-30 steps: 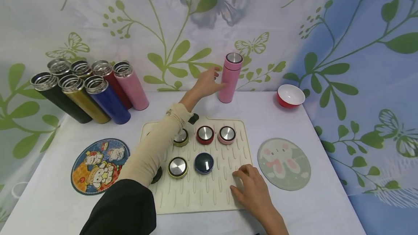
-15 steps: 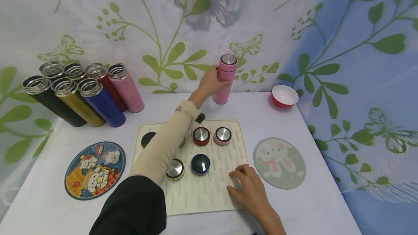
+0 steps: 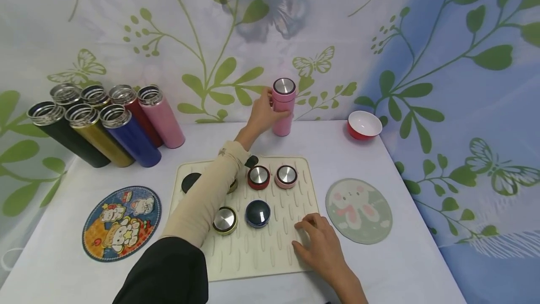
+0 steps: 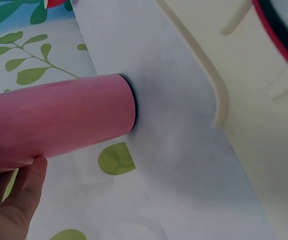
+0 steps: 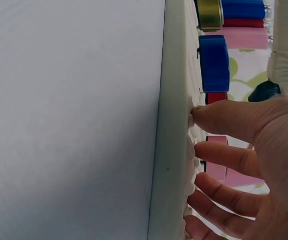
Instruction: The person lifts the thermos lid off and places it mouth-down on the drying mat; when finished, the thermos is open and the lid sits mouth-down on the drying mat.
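Note:
A pink thermos bottle (image 3: pixel 282 116) with a steel-topped lid stands upright at the back of the table. My left hand (image 3: pixel 262 115) grips it around the upper body, thumb in front and fingers behind. In the left wrist view, the thumb and fingers lie along the side of the pink bottle (image 4: pixel 68 115), and its base meets the white cloth. My right hand (image 3: pixel 321 245) rests with loosely bent fingertips on the right edge of the cream ribbed mat (image 3: pixel 270 266). Nothing is in it. On the mat sit several lids, among them a blue one (image 3: pixel 258 214) and a pink-rimmed one (image 3: pixel 286 177).
Several lidless bottles, including a blue one (image 3: pixel 135 140) and a second pink one (image 3: pixel 166 121), stand grouped at the back left. A round cartoon mat (image 3: pixel 122 223) lies left, a green rabbit mat (image 3: pixel 358 210) right. A red bowl (image 3: pixel 364 125) stands at the back right.
My left hand has closed around the pink bottle, having reached beside it before. The bottle now appears slightly further left, partly as the head view shifted. My right hand stays put.

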A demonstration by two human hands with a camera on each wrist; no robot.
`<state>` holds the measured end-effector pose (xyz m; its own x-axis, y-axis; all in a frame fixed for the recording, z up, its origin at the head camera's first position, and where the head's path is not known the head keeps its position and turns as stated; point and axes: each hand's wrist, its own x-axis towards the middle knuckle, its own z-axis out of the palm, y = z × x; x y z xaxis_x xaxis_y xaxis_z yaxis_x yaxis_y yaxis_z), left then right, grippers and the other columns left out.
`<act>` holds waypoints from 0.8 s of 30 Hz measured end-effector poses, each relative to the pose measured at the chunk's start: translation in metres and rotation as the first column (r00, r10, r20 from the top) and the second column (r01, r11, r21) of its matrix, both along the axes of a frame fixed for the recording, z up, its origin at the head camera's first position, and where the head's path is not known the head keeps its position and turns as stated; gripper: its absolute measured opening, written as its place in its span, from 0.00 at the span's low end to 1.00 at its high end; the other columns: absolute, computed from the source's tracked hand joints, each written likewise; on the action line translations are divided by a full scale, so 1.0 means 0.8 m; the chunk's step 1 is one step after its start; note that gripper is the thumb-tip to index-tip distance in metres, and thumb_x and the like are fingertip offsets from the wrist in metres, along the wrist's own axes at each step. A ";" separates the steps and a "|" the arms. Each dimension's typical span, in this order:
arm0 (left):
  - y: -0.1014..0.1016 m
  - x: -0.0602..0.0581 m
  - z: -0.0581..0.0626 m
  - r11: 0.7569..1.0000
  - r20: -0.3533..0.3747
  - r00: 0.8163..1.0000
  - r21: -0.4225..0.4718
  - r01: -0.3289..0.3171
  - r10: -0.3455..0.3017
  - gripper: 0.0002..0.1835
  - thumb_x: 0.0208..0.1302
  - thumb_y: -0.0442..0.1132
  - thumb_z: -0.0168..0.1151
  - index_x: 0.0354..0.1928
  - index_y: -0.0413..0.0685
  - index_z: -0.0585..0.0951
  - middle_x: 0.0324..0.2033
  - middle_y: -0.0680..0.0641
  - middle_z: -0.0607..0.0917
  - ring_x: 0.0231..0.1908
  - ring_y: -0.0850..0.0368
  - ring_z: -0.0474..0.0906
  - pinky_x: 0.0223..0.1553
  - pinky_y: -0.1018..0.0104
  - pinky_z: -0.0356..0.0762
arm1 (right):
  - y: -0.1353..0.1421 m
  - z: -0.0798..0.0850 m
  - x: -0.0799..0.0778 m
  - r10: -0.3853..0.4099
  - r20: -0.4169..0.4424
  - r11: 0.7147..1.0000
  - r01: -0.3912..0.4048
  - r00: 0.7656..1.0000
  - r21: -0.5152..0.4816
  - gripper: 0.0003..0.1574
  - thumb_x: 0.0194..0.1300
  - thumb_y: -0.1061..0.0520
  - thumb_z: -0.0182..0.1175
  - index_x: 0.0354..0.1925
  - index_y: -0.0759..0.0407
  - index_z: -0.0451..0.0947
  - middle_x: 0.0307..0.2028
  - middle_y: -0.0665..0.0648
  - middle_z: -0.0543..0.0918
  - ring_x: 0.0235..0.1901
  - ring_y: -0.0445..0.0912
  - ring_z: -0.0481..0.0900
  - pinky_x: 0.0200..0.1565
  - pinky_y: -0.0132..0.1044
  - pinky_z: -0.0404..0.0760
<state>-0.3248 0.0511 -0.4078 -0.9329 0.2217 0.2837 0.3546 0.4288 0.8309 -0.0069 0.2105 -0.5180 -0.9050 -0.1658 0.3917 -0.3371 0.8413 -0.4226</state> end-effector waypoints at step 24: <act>-0.083 0.115 0.047 0.600 -0.054 0.969 0.776 0.193 -0.241 0.31 0.65 0.41 0.63 0.68 0.54 0.64 0.54 0.43 0.77 0.52 0.47 0.77 0.52 0.51 0.78 | 0.002 -0.001 -0.002 0.000 0.011 1.000 0.000 1.000 -0.015 0.24 0.38 0.55 0.83 0.37 0.51 0.86 0.42 0.50 0.77 0.39 0.47 0.74 0.39 0.43 0.76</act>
<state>-0.2325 -0.0156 -0.3700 -0.9052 0.1420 0.4006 0.2975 -0.4615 0.8358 -0.0084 0.2124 -0.5185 -0.9094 -0.1597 0.3840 -0.3320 0.8351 -0.4387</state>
